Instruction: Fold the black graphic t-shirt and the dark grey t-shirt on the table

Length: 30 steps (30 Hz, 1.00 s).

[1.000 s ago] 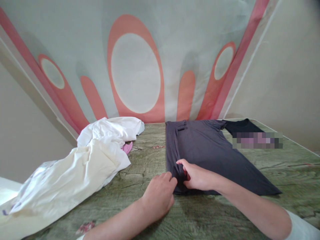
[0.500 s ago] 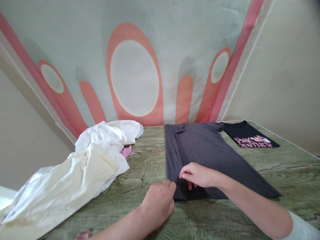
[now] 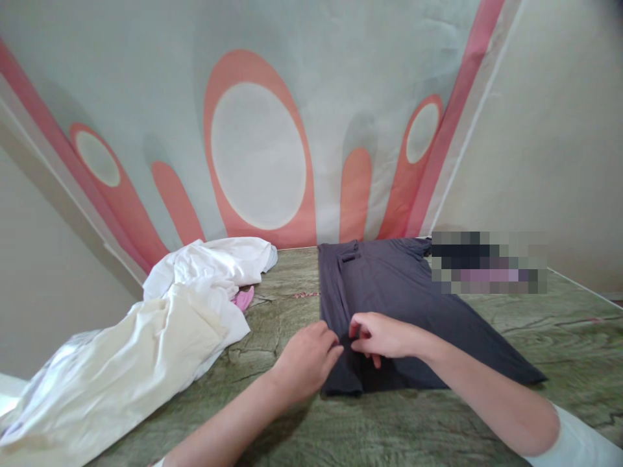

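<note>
A dark grey T-shirt (image 3: 403,292) lies flat on the table, its left side folded inward as a long strip with the sleeve on top. My left hand (image 3: 309,357) rests at the strip's left edge, above the bottom hem, fingers loosely bent and thumb apart from them. Over the lower part of the shirt, just right of the strip, is my right hand (image 3: 384,336), its fingers curved and spread with no cloth seen between them. Whether the fingertips touch the cloth is hard to tell.
On the left lies a heap of white clothes (image 3: 219,259) with a cream garment (image 3: 146,350) in front and a bit of pink cloth (image 3: 244,298). A dark item with pink (image 3: 487,263), pixelated, lies at the right. Behind the wood-patterned table (image 3: 287,305) stands a printed backdrop (image 3: 257,155).
My left hand has let go of the shirt's lower left corner and moved up along the folded edge. My right hand has barely moved, its fingers a little more apart.
</note>
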Tool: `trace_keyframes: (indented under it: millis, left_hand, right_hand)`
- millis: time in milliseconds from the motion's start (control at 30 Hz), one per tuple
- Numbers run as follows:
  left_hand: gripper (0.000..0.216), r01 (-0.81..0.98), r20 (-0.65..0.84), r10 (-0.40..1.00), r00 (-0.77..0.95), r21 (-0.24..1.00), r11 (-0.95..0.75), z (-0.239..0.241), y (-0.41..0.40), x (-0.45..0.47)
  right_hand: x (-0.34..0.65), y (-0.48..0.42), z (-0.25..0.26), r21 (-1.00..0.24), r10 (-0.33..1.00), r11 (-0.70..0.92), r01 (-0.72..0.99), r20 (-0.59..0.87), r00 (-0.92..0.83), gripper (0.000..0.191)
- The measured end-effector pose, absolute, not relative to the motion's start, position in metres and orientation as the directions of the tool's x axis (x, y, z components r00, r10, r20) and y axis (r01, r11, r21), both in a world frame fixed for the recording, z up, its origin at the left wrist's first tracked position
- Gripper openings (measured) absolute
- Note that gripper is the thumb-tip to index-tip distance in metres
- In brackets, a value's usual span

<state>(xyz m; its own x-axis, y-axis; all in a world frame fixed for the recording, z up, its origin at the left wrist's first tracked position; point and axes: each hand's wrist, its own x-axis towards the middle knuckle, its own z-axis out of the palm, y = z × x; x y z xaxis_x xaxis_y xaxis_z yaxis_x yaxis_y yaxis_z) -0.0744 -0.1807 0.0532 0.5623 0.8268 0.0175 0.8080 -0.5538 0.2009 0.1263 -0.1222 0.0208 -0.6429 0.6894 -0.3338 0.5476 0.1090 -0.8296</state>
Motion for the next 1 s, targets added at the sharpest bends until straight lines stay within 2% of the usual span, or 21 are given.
trace_keyframes:
  millis: [133, 233, 300, 467, 633, 1000]
  left_hand:
    - [0.034, 0.773, 0.126, 0.781, 0.611, 0.115, -0.624, 0.032, -0.137, -0.074]
    - [0.044, 0.76, 0.121, 0.761, 0.638, 0.059, -0.647, 0.015, -0.118, -0.066]
    - [0.051, 0.768, 0.105, 0.769, 0.631, 0.056, -0.638, 0.006, -0.114, -0.061]
    - [0.058, 0.787, 0.094, 0.791, 0.605, 0.085, -0.611, -0.004, -0.119, -0.055]
    - [0.058, 0.799, 0.092, 0.803, 0.589, 0.083, -0.596, -0.005, -0.122, -0.055]
    - [0.064, 0.827, 0.083, 0.829, 0.553, 0.066, -0.559, -0.007, -0.125, -0.054]
  right_hand:
    - [0.131, -0.083, 0.02, -0.801, 0.781, 0.125, 0.586, -0.285, -0.555, 0.012]
    - [0.129, -0.043, 0.017, -0.632, 0.905, 0.215, 0.745, -0.159, -0.395, 0.012]
    - [0.125, -0.018, 0.017, -0.546, 0.942, 0.228, 0.806, -0.085, -0.324, 0.012]
    - [0.106, 0.029, 0.013, -0.451, 0.98, 0.165, 0.877, -0.022, -0.195, 0.016]
    - [0.09, 0.052, 0.001, -0.393, 0.999, 0.036, 0.919, -0.02, -0.048, 0.029]
    - [0.098, 0.054, -0.011, -0.356, 0.999, -0.025, 0.934, 0.02, 0.034, 0.028]
